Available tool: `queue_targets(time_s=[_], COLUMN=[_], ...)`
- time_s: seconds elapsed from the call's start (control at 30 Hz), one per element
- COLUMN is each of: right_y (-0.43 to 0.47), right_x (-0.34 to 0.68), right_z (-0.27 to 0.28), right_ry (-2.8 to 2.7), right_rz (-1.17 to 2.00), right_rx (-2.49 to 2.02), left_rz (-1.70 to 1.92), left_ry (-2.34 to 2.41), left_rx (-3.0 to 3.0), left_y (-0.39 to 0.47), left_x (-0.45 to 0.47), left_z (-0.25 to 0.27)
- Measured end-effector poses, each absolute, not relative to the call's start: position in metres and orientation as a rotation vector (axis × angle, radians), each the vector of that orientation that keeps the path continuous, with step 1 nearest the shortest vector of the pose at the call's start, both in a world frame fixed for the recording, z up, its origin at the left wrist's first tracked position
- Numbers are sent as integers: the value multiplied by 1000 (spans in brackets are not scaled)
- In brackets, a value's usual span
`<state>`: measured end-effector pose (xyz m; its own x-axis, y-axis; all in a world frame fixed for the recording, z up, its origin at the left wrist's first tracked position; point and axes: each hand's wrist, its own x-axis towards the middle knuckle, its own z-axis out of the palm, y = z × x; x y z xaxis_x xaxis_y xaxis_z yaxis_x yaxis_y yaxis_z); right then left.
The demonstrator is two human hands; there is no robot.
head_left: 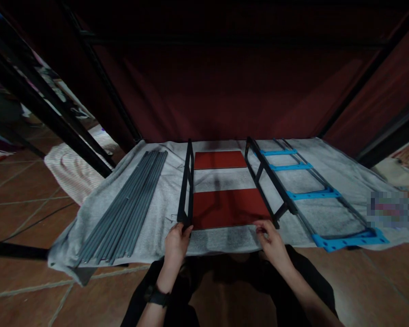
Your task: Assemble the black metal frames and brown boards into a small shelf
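Observation:
My left hand [177, 243] is closed at the near end of a black metal side frame [186, 190], thumb and fingers on either side of it. My right hand [268, 236] has its fingertips bent together at the front right corner of a red board [230, 208], pinching its edge. This board lies flat between the left frame and a second black side frame [271, 179], which stands on its long edge. Farther back, between the same frames, lies another red board [220, 160].
A grey towel [211, 240] covers the surface. Several grey tubes [129, 204] lie bundled at left. On the right rests a ladder-like assembly of grey tubes with bright blue brackets [349, 240]. A dark red curtain [214, 91] hangs behind, and a black pole [47, 111] slants at left.

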<state>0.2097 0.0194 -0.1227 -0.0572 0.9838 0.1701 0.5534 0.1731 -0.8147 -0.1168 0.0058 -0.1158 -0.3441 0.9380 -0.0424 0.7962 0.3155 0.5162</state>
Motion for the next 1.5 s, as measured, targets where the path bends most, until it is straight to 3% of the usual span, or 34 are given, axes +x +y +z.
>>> queue_targets(time_s=[0.27,0.43,0.73,0.9,1.5], right_y=[48,58,145,170,189], right_x=[107,56,96,112,110], right_z=[-98,-104,-118,-125,-115], right_ry=[-2111,-2242,-2315,-2384,-2448], right_rz=[954,928,333,326,449], right_rx=[-999,-826,-1459,-1686,-1710], left_rz=[546,542,564,660,807], left_ry=[2289,2293,2219,2195,2169], left_rx=[1436,1433,1345,1328,1342], left_y=[4,3,5,6,5], left_x=[-114,-113,-117,-119,-119], left_z=[-107,-101,-104,-107,-117])
